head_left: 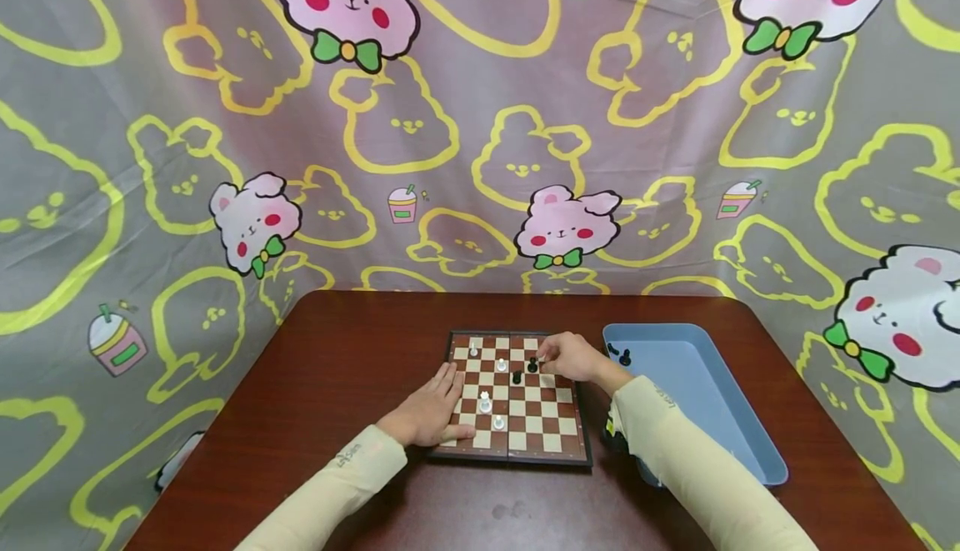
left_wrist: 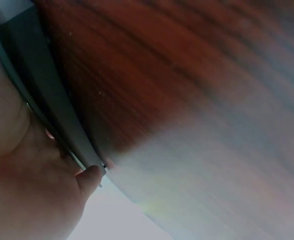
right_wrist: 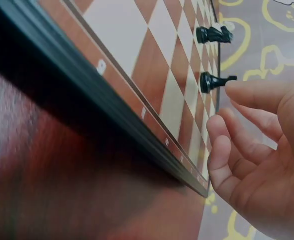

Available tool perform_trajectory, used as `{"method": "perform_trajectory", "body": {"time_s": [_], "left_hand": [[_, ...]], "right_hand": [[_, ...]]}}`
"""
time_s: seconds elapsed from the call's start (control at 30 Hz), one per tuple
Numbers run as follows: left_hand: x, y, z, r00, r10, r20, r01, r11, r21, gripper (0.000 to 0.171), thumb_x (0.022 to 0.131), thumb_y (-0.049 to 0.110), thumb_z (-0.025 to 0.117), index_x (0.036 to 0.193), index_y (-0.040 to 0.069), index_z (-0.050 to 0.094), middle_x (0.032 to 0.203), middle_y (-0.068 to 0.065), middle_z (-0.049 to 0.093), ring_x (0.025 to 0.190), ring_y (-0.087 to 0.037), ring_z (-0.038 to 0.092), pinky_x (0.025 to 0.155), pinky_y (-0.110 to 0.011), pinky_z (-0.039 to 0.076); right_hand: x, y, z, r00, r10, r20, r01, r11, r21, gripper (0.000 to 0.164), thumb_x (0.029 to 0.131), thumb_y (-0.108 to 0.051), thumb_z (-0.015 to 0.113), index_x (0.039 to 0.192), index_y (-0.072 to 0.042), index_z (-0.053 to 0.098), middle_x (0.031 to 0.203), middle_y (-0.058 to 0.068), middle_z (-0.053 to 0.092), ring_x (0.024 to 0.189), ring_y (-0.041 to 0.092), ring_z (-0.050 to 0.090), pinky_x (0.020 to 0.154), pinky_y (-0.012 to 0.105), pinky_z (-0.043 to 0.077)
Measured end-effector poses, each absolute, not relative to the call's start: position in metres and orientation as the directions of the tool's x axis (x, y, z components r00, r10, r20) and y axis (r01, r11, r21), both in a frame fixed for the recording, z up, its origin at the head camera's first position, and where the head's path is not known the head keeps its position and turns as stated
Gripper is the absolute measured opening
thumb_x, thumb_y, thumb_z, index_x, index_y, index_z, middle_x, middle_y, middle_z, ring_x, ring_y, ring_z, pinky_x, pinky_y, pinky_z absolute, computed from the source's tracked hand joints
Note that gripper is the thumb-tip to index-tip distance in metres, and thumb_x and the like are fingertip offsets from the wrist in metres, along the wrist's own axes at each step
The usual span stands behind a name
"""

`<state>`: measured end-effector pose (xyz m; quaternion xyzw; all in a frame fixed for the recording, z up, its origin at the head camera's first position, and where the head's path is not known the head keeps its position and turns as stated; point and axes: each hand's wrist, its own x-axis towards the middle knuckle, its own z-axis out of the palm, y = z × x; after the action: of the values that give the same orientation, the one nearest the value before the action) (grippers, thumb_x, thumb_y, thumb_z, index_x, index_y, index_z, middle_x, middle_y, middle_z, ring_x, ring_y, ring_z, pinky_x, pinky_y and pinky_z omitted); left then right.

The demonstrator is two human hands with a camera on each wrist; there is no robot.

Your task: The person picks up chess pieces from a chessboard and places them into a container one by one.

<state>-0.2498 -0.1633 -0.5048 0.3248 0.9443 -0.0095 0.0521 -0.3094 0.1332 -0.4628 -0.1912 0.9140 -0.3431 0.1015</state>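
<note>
A chessboard [head_left: 551, 443] with brown and cream squares lies on the table. My left hand [head_left: 433, 408] rests along its left edge, fingers stretched out and thumb at the near corner. At the far right of the board, my right hand [head_left: 567, 357] is at a slim black chess piece [right_wrist: 214, 82] that stands upright. In the right wrist view the thumb and index fingertips meet at its top, the other fingers curled. A black knight [right_wrist: 214, 35] stands close by. White pieces on the left half include a larger crowned one [head_left: 485, 403] and a pawn [head_left: 498, 423].
A blue-grey tray [head_left: 738, 418] stands right of the board, with black pieces [head_left: 625, 358] in its far left corner. The right forearm reaches across the tray. Brown tabletop [head_left: 352, 343] extends left of the board, and a patterned curtain [head_left: 465, 201] hangs behind.
</note>
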Motion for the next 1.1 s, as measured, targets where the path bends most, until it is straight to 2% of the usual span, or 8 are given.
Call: {"method": "perform_trajectory", "body": {"time_s": [0.17,0.33,0.6,0.97,1.1], "left_hand": [[-0.25,-0.162,-0.505,-0.789,0.602,-0.122,0.606,0.795,0.003,0.098,0.088,0.07,0.037,0.147,-0.007,0.02,0.153,-0.027,0.01,0.141,-0.037,0.007,0.112,-0.04,0.018],[-0.248,-0.161,-0.504,-0.781,0.61,-0.131,0.613,0.79,0.026,0.097,0.089,0.068,0.037,0.147,-0.008,0.019,0.152,-0.028,0.01,0.141,-0.038,0.007,0.111,-0.042,0.019],[-0.25,-0.161,-0.503,-0.784,0.608,-0.129,0.61,0.792,0.021,0.096,0.09,0.068,0.038,0.147,-0.008,0.019,0.152,-0.027,0.011,0.141,-0.038,0.007,0.111,-0.041,0.018],[-0.252,-0.16,-0.503,-0.783,0.61,-0.125,0.612,0.79,0.022,0.098,0.089,0.07,0.036,0.146,-0.009,0.021,0.152,-0.028,0.012,0.141,-0.039,0.009,0.111,-0.043,0.02],[-0.25,-0.16,-0.498,-0.792,0.598,-0.126,0.601,0.799,0.017,0.098,0.089,0.068,0.039,0.147,-0.008,0.02,0.152,-0.028,0.012,0.141,-0.038,0.009,0.111,-0.042,0.02]], "right_hand": [[-0.313,0.128,-0.47,-0.916,-0.401,-0.028,-0.278,0.683,-0.676,0.013,0.083,-0.003,0.069,0.096,-0.003,0.068,0.082,0.0,0.062,0.071,0.014,0.057,0.063,0.031,0.048],[-0.315,0.125,-0.476,-0.92,-0.391,-0.039,-0.263,0.688,-0.676,0.014,0.085,-0.004,0.065,0.098,-0.007,0.069,0.083,0.0,0.062,0.067,0.014,0.055,0.058,0.031,0.045],[-0.316,0.12,-0.478,-0.915,-0.402,-0.031,-0.285,0.698,-0.657,0.015,0.086,-0.004,0.065,0.098,-0.01,0.072,0.09,0.001,0.063,0.073,0.014,0.053,0.06,0.031,0.044],[-0.315,0.12,-0.477,-0.912,-0.408,-0.049,-0.269,0.683,-0.68,0.014,0.086,-0.001,0.064,0.093,-0.01,0.072,0.089,0.001,0.066,0.056,0.013,0.047,0.054,0.028,0.038],[-0.313,0.121,-0.469,-0.908,-0.418,-0.027,-0.288,0.669,-0.686,0.013,0.086,-0.002,0.064,0.094,-0.009,0.072,0.089,0.001,0.066,0.058,0.013,0.048,0.055,0.029,0.04]]}}
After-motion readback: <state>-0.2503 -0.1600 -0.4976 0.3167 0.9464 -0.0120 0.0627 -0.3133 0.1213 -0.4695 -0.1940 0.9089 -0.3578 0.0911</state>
